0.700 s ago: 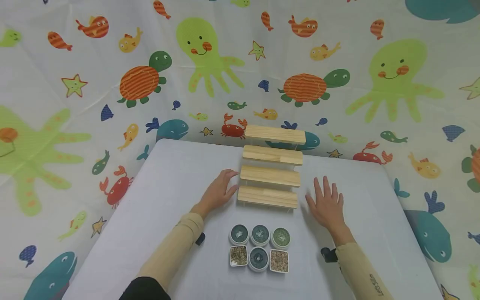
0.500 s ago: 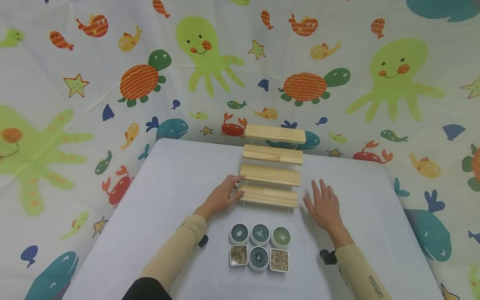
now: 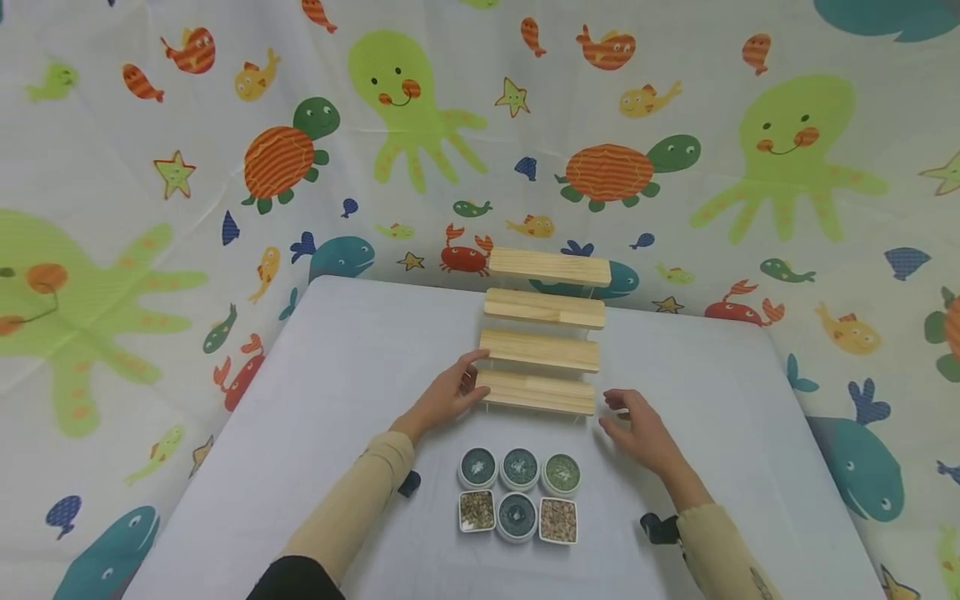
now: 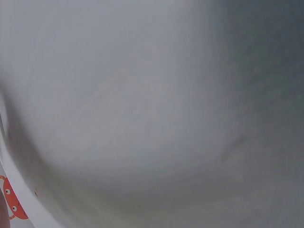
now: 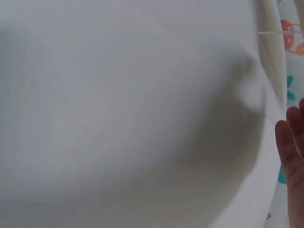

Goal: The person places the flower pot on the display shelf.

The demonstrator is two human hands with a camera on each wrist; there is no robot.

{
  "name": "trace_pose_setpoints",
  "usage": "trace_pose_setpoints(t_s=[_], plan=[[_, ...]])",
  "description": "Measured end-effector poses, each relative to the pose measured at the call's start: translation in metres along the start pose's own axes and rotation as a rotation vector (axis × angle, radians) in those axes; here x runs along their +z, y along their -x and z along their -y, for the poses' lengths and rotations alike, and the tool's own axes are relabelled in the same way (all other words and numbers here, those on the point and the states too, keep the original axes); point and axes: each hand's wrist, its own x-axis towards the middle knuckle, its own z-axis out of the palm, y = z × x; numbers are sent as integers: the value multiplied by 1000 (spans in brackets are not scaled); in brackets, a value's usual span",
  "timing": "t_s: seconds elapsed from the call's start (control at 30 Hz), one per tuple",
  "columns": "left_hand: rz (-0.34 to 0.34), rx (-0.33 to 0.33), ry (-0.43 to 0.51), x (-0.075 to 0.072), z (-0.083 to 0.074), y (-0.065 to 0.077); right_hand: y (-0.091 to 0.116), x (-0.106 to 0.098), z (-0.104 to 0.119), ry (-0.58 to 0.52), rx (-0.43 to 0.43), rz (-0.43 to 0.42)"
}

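Observation:
A tiered stand (image 3: 536,392) of several pale wooden boards on thin clear supports rises toward the back of the table. My left hand (image 3: 445,396) holds its left end, with the thumb on the lowest board and the index finger at the second board. Off the stand's right end, my right hand (image 3: 641,429) hovers apart from it with fingers loosely bent and nothing in them. Its fingertips (image 5: 287,142) show at the edge of the right wrist view. Blurred white cloth fills most of the left wrist view.
Several small round tubs, among them a green-topped tub (image 3: 562,474), stand before the stand. Two square dishes of grainy bits, a left dish (image 3: 477,511) and a right dish (image 3: 558,521), sit with them. A sea-animal curtain (image 3: 450,150) hangs behind the white table (image 3: 360,350).
My left hand has moved right and taken hold of the stand's left end. The right hand has come down and toward the stand, its spread fingers now bent. The stand and tubs stay put.

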Motion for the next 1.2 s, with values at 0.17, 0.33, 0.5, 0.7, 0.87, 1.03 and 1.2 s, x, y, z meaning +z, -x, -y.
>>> trace_pose_setpoints(t_s=[0.17, 0.33, 0.5, 0.7, 0.87, 1.03, 1.2], plan=[[-12, 2, 21, 2, 1, 0, 5, -1, 2, -64, -30, 22], [-12, -18, 44, 0, -2, -1, 7, -6, 10, -96, -102, 44], [-9, -15, 48, 0, -2, -1, 10, -10, 15, -78, -149, 61], [-14, -13, 27, 1, -1, 0, 13, -13, 16, -51, -172, 54], [-14, -29, 23, 1, -2, -1, 14, -16, 20, -51, -214, 109], [-8, -48, 16, 1, -2, -2, 14, -20, 24, -58, -231, 170], [-15, -47, 12, 2, -2, -3, 13, -22, 27, -104, -284, 257]])
